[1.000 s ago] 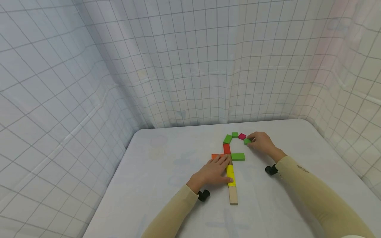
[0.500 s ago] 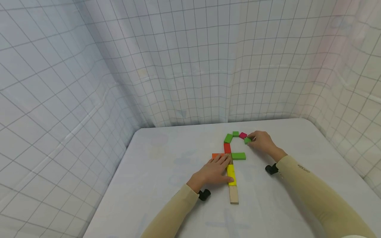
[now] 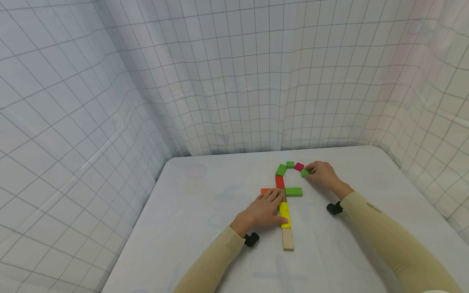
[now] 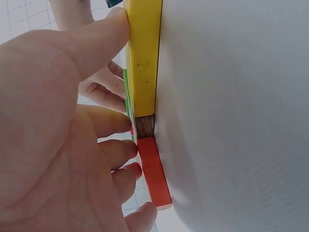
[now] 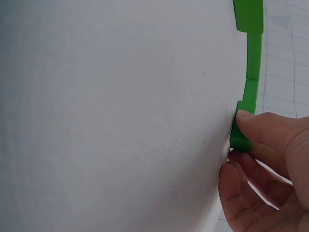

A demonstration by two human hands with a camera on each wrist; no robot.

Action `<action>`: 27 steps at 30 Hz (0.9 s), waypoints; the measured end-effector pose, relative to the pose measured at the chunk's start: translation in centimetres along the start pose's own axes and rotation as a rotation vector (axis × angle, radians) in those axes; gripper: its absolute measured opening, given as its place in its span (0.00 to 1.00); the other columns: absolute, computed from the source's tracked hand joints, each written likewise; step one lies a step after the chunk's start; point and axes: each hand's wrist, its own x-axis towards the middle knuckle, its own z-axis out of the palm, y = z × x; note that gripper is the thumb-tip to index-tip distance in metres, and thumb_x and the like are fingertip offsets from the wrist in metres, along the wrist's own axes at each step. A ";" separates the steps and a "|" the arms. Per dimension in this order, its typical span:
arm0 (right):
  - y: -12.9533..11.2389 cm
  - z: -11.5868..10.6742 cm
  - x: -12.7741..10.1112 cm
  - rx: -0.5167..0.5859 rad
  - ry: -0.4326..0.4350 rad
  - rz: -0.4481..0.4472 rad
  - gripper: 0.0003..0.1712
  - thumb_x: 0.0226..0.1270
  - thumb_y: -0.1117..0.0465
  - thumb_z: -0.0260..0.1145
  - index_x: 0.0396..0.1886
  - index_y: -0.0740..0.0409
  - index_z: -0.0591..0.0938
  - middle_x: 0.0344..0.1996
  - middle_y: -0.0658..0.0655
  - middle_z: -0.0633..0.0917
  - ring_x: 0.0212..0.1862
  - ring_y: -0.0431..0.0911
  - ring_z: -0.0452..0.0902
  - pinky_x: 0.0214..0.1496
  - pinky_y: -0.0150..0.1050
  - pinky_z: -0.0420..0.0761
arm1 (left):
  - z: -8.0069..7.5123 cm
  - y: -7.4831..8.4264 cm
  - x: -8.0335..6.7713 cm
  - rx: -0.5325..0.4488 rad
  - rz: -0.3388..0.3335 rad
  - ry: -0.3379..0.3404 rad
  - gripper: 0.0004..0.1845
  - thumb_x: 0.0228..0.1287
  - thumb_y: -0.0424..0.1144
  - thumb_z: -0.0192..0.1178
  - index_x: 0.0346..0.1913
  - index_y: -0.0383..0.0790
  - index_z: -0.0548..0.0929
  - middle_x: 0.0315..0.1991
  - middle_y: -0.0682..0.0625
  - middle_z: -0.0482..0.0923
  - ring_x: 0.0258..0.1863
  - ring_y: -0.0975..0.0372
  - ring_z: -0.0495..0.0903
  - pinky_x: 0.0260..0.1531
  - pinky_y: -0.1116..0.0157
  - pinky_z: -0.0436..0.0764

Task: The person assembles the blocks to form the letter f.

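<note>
My right hand (image 3: pixel 322 176) pinches a small green block (image 3: pixel 304 173) between thumb and fingers, close to a magenta block (image 3: pixel 299 167). In the right wrist view the thumb lies on that block's side. My left hand (image 3: pixel 264 211) rests over the lower blocks with fingers spread, its thumb on a yellow block (image 4: pixel 146 58). Its other fingertips lie along a dark brown block (image 4: pixel 145 126) and an orange block (image 4: pixel 154 171). From the red block (image 3: pixel 279 182), a larger green block (image 3: pixel 281 169) and another small green block (image 3: pixel 290 165) curve round towards the magenta one.
A long green block (image 3: pixel 294 192) extends rightward from the brown block. Below the yellow block lies a plain wooden block (image 3: pixel 288 239). All lie flat on a white-covered table (image 3: pixel 190 228), with grid-patterned curtains (image 3: pixel 227 81) around its back and sides.
</note>
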 end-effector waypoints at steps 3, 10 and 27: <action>-0.1 0.1 0.0 0.002 0.000 0.007 0.21 0.61 0.64 0.73 0.53 0.67 0.85 0.47 0.64 0.85 0.45 0.55 0.81 0.47 0.51 0.82 | 0.0 0.0 -0.1 0.010 0.004 0.003 0.51 0.67 0.70 0.52 0.82 0.47 0.46 0.82 0.51 0.42 0.80 0.58 0.41 0.74 0.48 0.52; -0.4 -0.2 0.0 -0.008 -0.018 0.019 0.23 0.60 0.64 0.74 0.56 0.66 0.84 0.46 0.64 0.85 0.46 0.56 0.81 0.47 0.51 0.82 | -0.1 0.0 -0.1 0.026 0.003 0.018 0.50 0.67 0.70 0.52 0.82 0.47 0.48 0.82 0.51 0.43 0.80 0.57 0.42 0.74 0.48 0.52; -3.6 -3.0 -2.8 -0.082 0.056 -0.083 0.26 0.68 0.55 0.70 0.62 0.61 0.80 0.53 0.69 0.80 0.52 0.63 0.77 0.51 0.60 0.78 | -4.4 -1.8 -1.6 -0.031 -0.063 0.230 0.43 0.70 0.64 0.55 0.81 0.49 0.56 0.80 0.46 0.51 0.78 0.49 0.49 0.74 0.48 0.53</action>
